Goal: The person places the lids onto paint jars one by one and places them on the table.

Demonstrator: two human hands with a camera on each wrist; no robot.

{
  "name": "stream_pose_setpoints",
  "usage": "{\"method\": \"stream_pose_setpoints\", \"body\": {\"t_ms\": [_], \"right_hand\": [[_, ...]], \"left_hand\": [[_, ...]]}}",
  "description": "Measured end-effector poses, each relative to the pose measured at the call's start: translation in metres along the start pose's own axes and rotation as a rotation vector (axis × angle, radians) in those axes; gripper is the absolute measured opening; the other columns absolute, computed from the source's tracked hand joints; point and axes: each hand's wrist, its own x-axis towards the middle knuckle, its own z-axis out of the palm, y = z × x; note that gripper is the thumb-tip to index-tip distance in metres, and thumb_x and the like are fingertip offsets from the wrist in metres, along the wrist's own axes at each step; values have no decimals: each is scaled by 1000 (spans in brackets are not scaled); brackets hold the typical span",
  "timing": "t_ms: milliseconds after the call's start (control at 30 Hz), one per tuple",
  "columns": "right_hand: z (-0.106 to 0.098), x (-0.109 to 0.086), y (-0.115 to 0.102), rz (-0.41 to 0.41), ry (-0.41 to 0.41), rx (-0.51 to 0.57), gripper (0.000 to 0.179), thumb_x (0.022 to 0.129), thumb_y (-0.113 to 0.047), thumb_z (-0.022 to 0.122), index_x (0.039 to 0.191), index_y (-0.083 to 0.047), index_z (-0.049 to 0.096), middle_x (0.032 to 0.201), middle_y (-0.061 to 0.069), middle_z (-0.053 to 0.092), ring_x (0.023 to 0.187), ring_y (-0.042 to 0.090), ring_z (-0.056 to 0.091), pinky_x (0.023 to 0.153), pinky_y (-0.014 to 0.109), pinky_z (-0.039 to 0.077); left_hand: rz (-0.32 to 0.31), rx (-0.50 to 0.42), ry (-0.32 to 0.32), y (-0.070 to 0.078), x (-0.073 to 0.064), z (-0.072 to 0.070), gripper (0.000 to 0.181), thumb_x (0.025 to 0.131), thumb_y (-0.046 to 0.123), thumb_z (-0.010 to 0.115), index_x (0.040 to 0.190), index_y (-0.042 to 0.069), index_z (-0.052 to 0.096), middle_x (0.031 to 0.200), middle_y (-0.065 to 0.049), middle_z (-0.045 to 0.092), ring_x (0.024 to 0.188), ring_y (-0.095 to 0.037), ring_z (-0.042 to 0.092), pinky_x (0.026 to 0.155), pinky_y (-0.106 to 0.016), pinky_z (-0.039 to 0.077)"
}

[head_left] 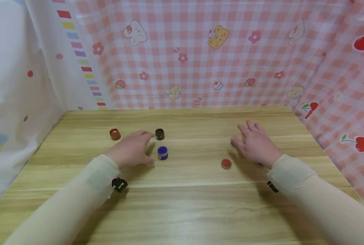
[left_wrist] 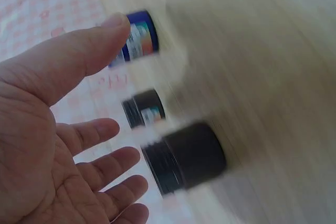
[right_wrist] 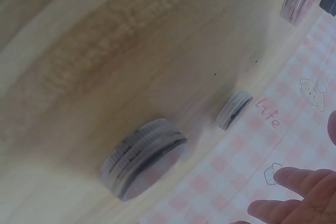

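Note:
My left hand (head_left: 131,148) hovers among small open paint jars, thumb and fingers spread with nothing between them. A dark brown paint jar (head_left: 159,134) is just past its fingertips, and a blue-purple paint jar (head_left: 162,152) stands to the right of the thumb. Behind the hand, to the left, sits an orange-brown paint jar (head_left: 115,134). In the left wrist view a label shows on the blue jar (left_wrist: 142,38). Over at the right, my right hand (head_left: 255,144) is held above several round jar lids, fingers extended. A red-orange lid (head_left: 226,164) lies left of it; two others are partly hidden beneath it.
The wooden table (head_left: 182,211) runs back to a pink checked cloth (head_left: 194,68) hung behind it. More cloth hangs at the left (head_left: 10,102) and right (head_left: 347,112) sides. The right wrist view shows a ridged clear lid (right_wrist: 144,158) on the tabletop.

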Motion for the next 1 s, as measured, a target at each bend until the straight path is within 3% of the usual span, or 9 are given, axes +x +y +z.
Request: {"method": "stream_pose_setpoints", "body": {"t_ms": [200,533,700,867,1000], "right_hand": [[-2,-2,3,21,-23,7,78,111,-50,42,161,8,27,167,40,15,159,54,7,129,63,2],[-2,-1,4,42,-24,7,80,111,-52,42,162,6,25,168,40,9,158,55,3,129,63,-1],[0,-2,5,49,-26,5,82,110,-55,42,163,6,25,168,40,8,159,54,2,128,64,-2],[2,-2,5,64,-34,10,82,110,-54,43,164,5,24,169,39,7,158,57,0,128,65,-3],[2,-2,6,66,-36,8,84,109,-57,42,164,5,24,169,39,7,158,57,1,128,65,-3]], "left_hand": [[-16,19,0,-14,-7,-2,94,84,40,87,159,6,42,162,-20,44,146,-46,46,120,-63,37],[-78,-17,-58,-28,-14,-1,87,87,36,85,155,1,46,157,-24,48,139,-41,54,116,-59,44],[-85,15,-80,-26,-14,-2,68,91,34,83,145,2,57,142,-24,60,122,-35,63,108,-57,50],[-61,33,-61,-25,-14,-4,41,93,27,81,125,4,68,123,-16,69,109,-27,65,101,-53,54],[-50,29,-48,-26,-12,-3,30,93,23,80,117,6,71,115,-11,73,103,-24,66,99,-51,54]]}}
